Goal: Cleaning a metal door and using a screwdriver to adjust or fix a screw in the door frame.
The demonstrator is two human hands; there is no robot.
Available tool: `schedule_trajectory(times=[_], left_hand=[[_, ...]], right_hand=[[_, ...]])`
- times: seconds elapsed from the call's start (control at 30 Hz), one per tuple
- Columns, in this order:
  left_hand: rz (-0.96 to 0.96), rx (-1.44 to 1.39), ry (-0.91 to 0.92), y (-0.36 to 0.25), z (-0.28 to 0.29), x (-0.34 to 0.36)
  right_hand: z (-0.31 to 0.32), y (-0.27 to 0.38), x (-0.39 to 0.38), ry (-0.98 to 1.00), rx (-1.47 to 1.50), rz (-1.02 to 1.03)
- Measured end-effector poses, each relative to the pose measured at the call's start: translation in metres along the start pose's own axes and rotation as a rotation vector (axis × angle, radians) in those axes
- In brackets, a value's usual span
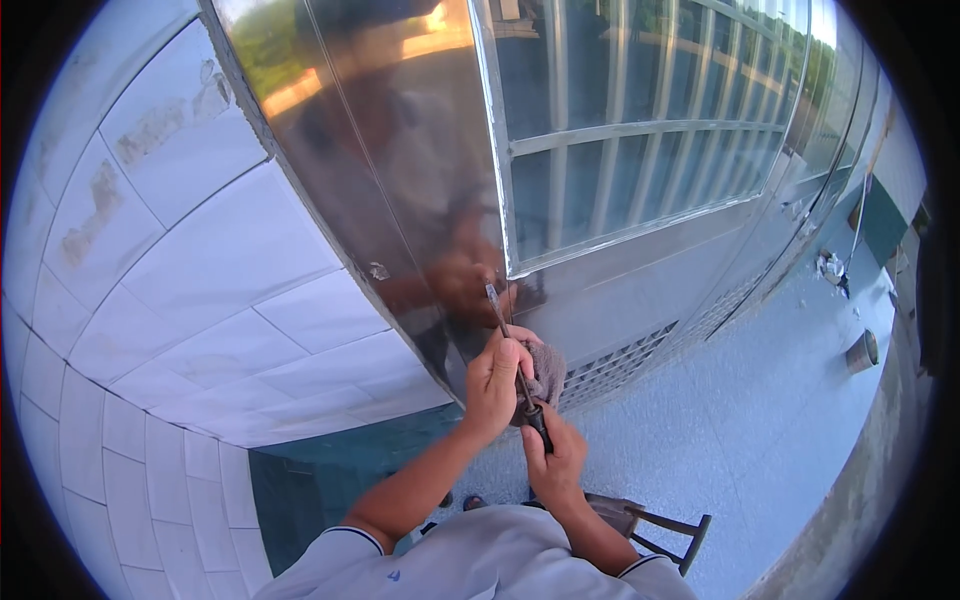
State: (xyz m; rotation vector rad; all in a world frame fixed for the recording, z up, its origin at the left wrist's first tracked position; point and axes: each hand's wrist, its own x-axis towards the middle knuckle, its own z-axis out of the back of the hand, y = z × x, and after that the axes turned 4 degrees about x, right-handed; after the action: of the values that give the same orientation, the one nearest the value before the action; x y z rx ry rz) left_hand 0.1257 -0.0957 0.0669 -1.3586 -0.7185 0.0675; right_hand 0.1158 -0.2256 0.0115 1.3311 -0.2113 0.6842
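In front of a shiny metal door panel (400,170), both my hands are on a long screwdriver (504,322) with a flat tip and dark handle. My right hand (557,462) is wrapped round the handle. My left hand (494,385) closes round the shaft higher up, with a bunched grey-brown cloth (546,372) against it. The tip points up toward the panel, near the lower left corner of the framed window (640,180). Whether it touches the metal, I cannot tell. My hands show as a reflection in the panel.
A pale tiled wall (240,270) runs along the left, with a dark green band (310,490) below. Beneath the window is a slotted vent (620,360). A wooden stool or chair (690,540) stands at my right. Farther right, a bucket (862,352) is on the speckled floor (700,430).
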Motion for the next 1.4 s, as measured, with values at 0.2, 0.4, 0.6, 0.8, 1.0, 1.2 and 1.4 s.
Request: schedule_trajectory(times=[0.2,0.4,0.6,0.8,1.0,1.2,1.4], left_hand=[[0.034,-0.01,0.015,-0.005,-0.001,0.002],[-0.02,-0.031,-0.021,-0.002,-0.003,0.002],[0.003,-0.014,0.021,-0.001,-0.005,0.005],[-0.026,0.022,-0.006,-0.009,-0.003,0.006],[-0.015,0.022,0.01,-0.009,-0.001,0.007],[-0.018,0.015,0.019,-0.004,-0.004,0.009],[-0.046,0.021,0.001,-0.005,-0.002,0.007]], right_hand=[[0.002,0.005,0.001,-0.033,-0.037,-0.003],[0.002,0.008,0.0,-0.028,-0.056,-0.031],[-0.005,0.002,-0.005,-0.054,0.072,-0.093],[-0.002,0.006,0.001,-0.035,0.081,-0.086],[-0.001,0.011,0.004,-0.051,0.082,-0.065],[-0.001,0.002,0.0,-0.045,0.072,-0.08],[0.002,0.008,0.006,-0.02,0.043,-0.06]])
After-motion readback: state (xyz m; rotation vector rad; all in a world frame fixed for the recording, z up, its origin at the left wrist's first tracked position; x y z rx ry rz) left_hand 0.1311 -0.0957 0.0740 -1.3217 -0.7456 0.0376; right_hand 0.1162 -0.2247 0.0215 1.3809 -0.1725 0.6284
